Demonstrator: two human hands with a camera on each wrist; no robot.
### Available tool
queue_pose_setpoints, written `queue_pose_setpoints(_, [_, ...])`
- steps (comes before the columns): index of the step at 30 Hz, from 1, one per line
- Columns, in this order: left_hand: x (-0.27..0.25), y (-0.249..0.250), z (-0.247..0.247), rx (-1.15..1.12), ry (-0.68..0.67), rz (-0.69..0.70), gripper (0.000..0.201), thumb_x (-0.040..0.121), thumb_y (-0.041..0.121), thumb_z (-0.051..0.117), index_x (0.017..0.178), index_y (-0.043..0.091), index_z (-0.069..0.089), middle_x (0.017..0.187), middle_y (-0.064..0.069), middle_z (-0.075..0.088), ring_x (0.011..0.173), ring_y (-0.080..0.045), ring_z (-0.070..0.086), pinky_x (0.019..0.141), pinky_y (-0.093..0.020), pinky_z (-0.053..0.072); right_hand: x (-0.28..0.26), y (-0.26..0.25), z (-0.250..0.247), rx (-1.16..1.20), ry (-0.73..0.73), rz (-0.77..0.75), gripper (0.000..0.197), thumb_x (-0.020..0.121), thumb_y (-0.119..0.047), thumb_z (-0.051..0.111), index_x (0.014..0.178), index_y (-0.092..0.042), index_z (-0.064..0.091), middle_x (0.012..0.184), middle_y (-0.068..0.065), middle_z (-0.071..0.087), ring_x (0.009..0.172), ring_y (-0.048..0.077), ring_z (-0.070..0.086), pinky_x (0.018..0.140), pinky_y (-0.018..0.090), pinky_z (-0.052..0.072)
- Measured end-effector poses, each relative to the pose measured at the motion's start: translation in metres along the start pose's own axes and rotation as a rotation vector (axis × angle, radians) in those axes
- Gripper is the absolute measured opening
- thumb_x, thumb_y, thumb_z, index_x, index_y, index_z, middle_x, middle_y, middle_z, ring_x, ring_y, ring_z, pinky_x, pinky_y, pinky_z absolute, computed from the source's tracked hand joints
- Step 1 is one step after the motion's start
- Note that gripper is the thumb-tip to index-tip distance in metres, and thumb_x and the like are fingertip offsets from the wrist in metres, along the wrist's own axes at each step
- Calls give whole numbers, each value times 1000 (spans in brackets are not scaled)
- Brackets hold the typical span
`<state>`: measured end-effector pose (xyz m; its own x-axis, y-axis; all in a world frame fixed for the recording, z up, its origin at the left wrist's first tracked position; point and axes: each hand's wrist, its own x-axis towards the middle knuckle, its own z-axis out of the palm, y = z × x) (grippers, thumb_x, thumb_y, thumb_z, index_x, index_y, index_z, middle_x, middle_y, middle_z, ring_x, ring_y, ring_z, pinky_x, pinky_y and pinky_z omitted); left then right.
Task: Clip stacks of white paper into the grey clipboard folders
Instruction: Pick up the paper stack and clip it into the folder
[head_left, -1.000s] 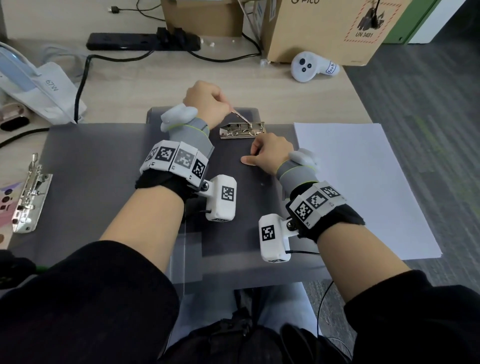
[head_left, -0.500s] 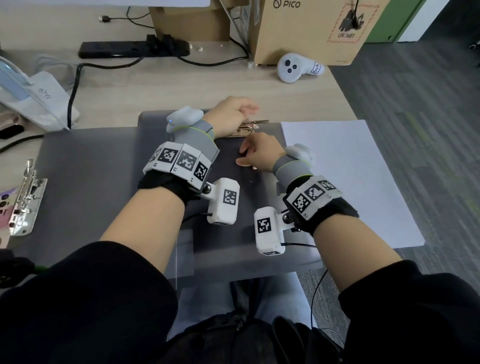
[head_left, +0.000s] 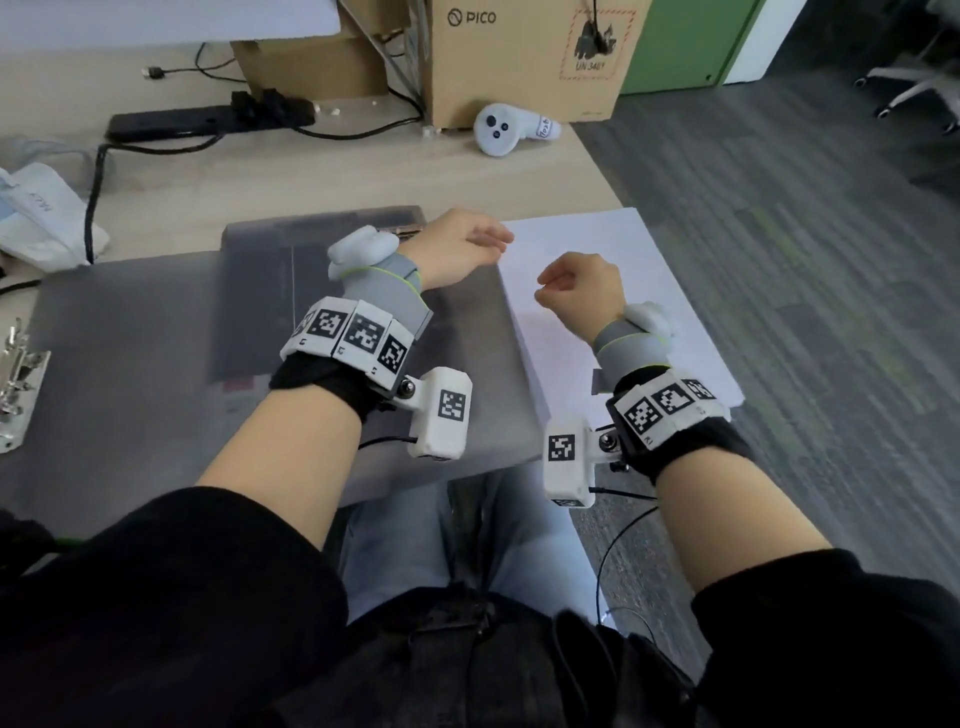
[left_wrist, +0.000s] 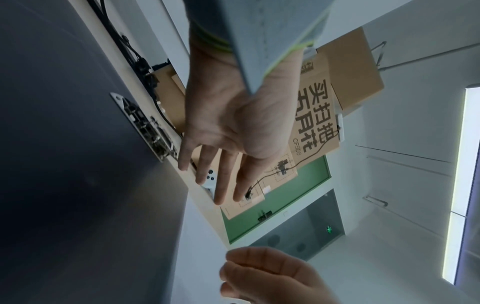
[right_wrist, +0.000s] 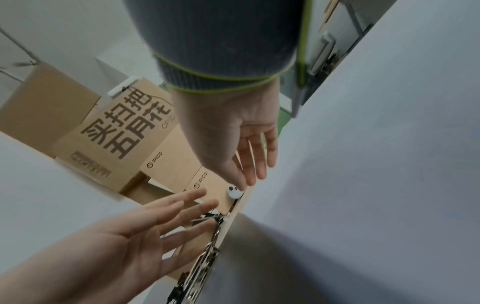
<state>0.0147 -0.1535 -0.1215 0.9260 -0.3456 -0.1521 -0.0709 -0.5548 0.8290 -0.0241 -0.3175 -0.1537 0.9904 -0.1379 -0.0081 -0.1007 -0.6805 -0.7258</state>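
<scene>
A grey clipboard folder (head_left: 488, 343) lies open on the desk, on top of a wider grey folder (head_left: 114, 353). Its metal clip (left_wrist: 148, 127) sits at the far edge and is mostly hidden behind my left wrist in the head view. The stack of white paper (head_left: 587, 234) lies just right of the folder. My left hand (head_left: 488, 241) hovers over the folder's far right corner at the paper's edge, fingers straight, holding nothing. My right hand (head_left: 550, 291) hangs over the paper with relaxed fingers (right_wrist: 257, 164), also empty.
A second metal clip (head_left: 15, 384) lies at the far left. Cardboard boxes (head_left: 519, 57), a white controller (head_left: 514, 130) and a black power strip (head_left: 208, 117) with cables stand at the back. The desk ends just right of the paper, above grey carpet (head_left: 805, 260).
My left hand has let go of the clip lever and moved right with fingers straightened. My right hand has lifted off the folder and moved right over the paper.
</scene>
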Motion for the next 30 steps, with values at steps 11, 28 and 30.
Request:
queue_pose_setpoints(11, [-6, -3, 80, 256, -92, -87, 42, 81, 6, 64, 123, 7, 60, 135, -8, 56, 127, -21, 50, 101, -21, 36, -32, 96, -54, -389, 70, 487, 75, 84, -46, 57, 138, 2, 34, 146, 17, 34, 137, 35, 31, 112, 53, 27])
queue_pose_setpoints(28, [-3, -7, 85, 303, 4, -124, 54, 68, 5, 76, 119, 18, 63, 131, -3, 58, 124, -21, 50, 92, -21, 37, -39, 99, -48, -398, 220, 313, 50, 86, -35, 57, 123, -2, 50, 132, 14, 41, 123, 33, 38, 96, 41, 37])
queue_pose_setpoints(30, [-3, -8, 85, 302, 1, -118, 54, 68, 5, 76, 118, 18, 63, 131, -4, 58, 124, -21, 50, 94, -22, 37, -38, 97, -50, -395, 220, 341, 52, 85, -34, 59, 123, -1, 48, 132, 16, 42, 124, 34, 37, 97, 42, 37])
